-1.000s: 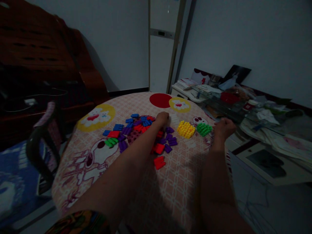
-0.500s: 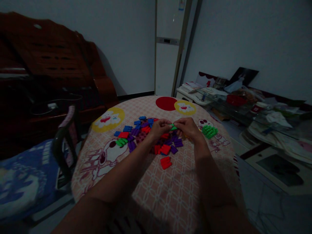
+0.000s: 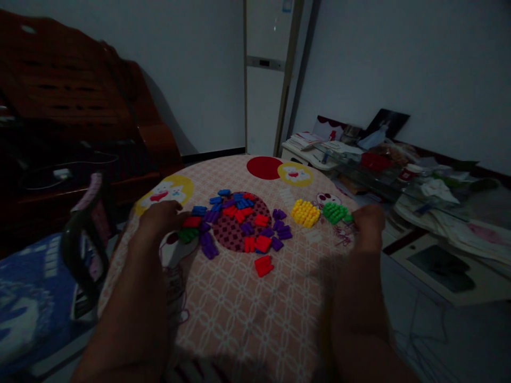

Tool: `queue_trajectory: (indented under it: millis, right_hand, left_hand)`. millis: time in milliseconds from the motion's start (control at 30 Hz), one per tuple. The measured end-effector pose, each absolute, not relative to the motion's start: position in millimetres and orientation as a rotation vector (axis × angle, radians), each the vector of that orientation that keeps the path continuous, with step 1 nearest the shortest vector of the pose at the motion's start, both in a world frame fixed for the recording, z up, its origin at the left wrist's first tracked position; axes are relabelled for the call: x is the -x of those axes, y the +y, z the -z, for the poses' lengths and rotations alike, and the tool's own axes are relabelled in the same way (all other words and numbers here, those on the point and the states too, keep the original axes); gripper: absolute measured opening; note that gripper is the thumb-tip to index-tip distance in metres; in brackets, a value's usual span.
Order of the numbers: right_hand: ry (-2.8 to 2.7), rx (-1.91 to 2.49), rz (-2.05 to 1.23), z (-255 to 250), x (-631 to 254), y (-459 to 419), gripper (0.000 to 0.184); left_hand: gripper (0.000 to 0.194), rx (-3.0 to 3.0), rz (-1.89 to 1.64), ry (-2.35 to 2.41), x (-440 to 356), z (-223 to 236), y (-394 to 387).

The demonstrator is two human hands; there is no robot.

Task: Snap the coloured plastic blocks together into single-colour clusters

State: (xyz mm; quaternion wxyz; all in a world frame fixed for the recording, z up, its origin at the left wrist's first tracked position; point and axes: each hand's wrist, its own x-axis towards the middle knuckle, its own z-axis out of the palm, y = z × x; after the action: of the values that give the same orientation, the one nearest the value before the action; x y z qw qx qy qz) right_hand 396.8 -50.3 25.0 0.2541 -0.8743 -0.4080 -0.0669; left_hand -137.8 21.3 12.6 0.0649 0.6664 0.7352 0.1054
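Observation:
My left hand (image 3: 164,219) is at the left of the table, its fingers stretched out and apart beside a green building block (image 3: 188,234) and a red block (image 3: 192,222). My right hand (image 3: 369,223), at the table's right edge, pinches a small green block (image 3: 348,218). That block is close against a green cluster of joined blocks (image 3: 334,212); whether they touch is hard to tell. Left of the cluster lies a yellow cluster (image 3: 305,213). Purple blocks (image 3: 208,246), blue blocks (image 3: 223,193) and more red ones are scattered across the middle.
The round table has a patterned cloth (image 3: 255,308). A chair with a blue cushion (image 3: 27,287) stands at the left, with a wooden bench (image 3: 80,96) behind it. On the right is a cluttered glass-topped cabinet (image 3: 359,165). A white upright unit (image 3: 263,96) stands at the back.
My hands have moved apart from the middle, where both were on a green block. The left went to the left blocks, the right to the green cluster. The yellow cluster now shows fully.

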Motion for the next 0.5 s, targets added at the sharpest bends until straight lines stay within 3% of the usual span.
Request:
queue_trajectory:
  millis: [133, 267, 500]
  right_hand:
    - [-0.934, 2.598, 0.13, -7.2, -389.6, -44.0, 0.039]
    - [-0.974, 2.592, 0.123, 2.3, -383.8, -38.2, 0.04]
    - [-1.041, 2.491, 0.184, 2.8, -387.2, -37.0, 0.039]
  left_hand:
    - [0.054, -1.881, -0.002, 2.236, 176.5, -10.0, 13.5]
    - [0.056, -1.81, 0.122, 2.115, 179.7, -13.3, 7.8]
    - [0.027, -1.704, -0.045, 1.956, 173.0, -5.3, 4.4]
